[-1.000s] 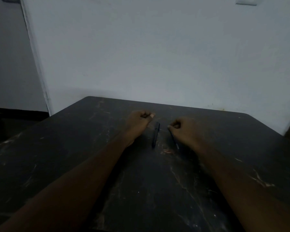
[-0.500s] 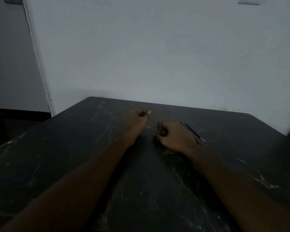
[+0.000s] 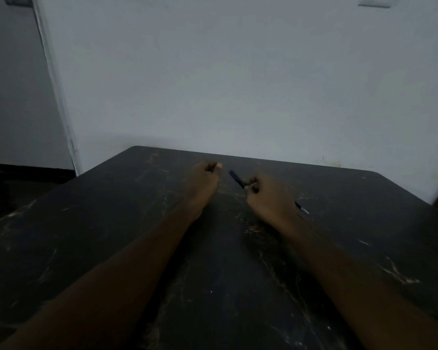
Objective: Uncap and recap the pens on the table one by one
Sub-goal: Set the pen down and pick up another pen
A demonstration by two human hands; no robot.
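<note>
Pen [image 3: 235, 177] pinched by right hand [image 3: 271, 198]; likely light, stiff, slick; take cap end. Left hand [image 3: 204, 180] curled beside pen, contents unclear.

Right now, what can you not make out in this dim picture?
Head view only.
1. Left hand: curled fingers hide whether it holds a cap.
2. Held pen: right hand covers its middle; capped or not, too dark.
3. Second pen: mostly behind the right hand.

No lettering, label, brand or number can be read on the pen [image 3: 235, 178], the table [image 3: 111, 223] or the wall [image 3: 238, 84].
</note>
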